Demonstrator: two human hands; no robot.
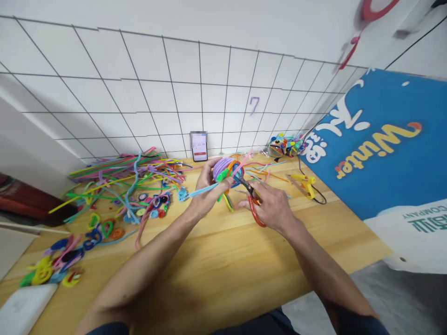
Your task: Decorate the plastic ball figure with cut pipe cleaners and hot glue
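My left hand [208, 193] is closed around a bundle of coiled, colourful pipe cleaners [222, 166], purple on top with green, orange and blue parts. A pink stem sticks up from the bundle, and light blue strands [204, 190] run out to the left across the hand. In my right hand [274, 203] is a pair of scissors [257, 215] with red-orange handles and dark blades. The blades reach to the bundle's right side, by the blue part. Whether they are cutting a strand, I cannot tell. Green and yellow ends [227, 203] hang beneath the bundle.
Loose pipe cleaners [122, 174] lie heaped at the left, with finished-looking coiled shapes [44, 270] nearer the front. A phone [199, 146] leans on the tiled wall. At the right are a yellow glue gun [304, 185] with its cord and a bag of colourful pieces [286, 145].
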